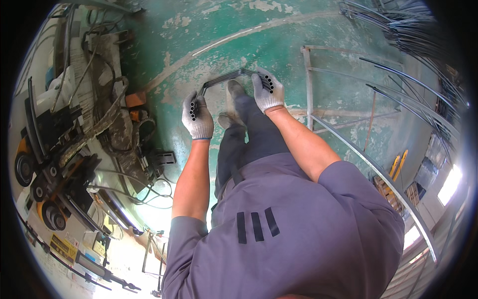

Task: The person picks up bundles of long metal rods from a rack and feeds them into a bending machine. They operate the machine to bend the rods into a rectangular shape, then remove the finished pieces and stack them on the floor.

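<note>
Both of my hands wear pale knitted work gloves. Between them is a small bundle of several dark metal tubes (223,77), bent into a wide U shape and lying side by side. My left hand (199,121) grips one leg of the bundle, and my right hand (271,98) grips the other. Round dark tube ends show in a row at each hand, facing up towards me. The bundle is held out in front of my body, above the floor and near my shoes (235,89).
At left stands a machine (48,179) with black and yellow rollers, cables and hoses. An orange block (135,99) is near its base. A metal frame rack (308,82) stands at right, with long tubes (410,76) beside it. More tubes (414,30) are piled at far right.
</note>
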Tool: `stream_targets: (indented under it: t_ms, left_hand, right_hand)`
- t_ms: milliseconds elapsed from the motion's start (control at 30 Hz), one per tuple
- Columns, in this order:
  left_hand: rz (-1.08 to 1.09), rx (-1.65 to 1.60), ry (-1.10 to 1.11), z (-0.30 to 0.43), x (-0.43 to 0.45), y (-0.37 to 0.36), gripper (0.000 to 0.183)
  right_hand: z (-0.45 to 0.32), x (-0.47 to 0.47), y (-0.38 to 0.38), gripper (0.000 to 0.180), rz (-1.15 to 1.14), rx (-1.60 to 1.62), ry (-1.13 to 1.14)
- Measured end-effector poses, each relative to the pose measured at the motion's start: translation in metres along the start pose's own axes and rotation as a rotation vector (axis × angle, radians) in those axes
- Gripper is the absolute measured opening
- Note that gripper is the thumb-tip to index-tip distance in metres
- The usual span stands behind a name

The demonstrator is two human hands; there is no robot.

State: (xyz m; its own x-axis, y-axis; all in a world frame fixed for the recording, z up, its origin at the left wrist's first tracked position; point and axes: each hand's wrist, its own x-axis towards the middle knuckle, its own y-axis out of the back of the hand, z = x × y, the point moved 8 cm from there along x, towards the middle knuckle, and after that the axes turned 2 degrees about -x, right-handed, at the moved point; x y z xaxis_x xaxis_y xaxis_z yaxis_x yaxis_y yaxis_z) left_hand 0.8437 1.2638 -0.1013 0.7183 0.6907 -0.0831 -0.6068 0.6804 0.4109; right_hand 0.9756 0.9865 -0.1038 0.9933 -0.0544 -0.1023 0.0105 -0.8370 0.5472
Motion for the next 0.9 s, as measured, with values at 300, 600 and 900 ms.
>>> stream_targets:
  t_ms: [300,600,900]
  left_hand:
    - [0.079,-0.090,-0.025,0.029,-0.007,0.006,0.029]
    - [0.026,-0.010,-0.129,0.044,-0.002,0.006,0.019]
    - [-0.060,0.080,-0.080,0.045,0.000,0.006,0.019]
  right_hand:
    - [-0.036,0.000,0.016,0.028,0.033,-0.096,0.185]
    - [-0.029,0.009,0.011,0.019,-0.065,0.052,0.270]
    - [-0.035,0.010,0.017,0.022,-0.124,0.012,0.328]
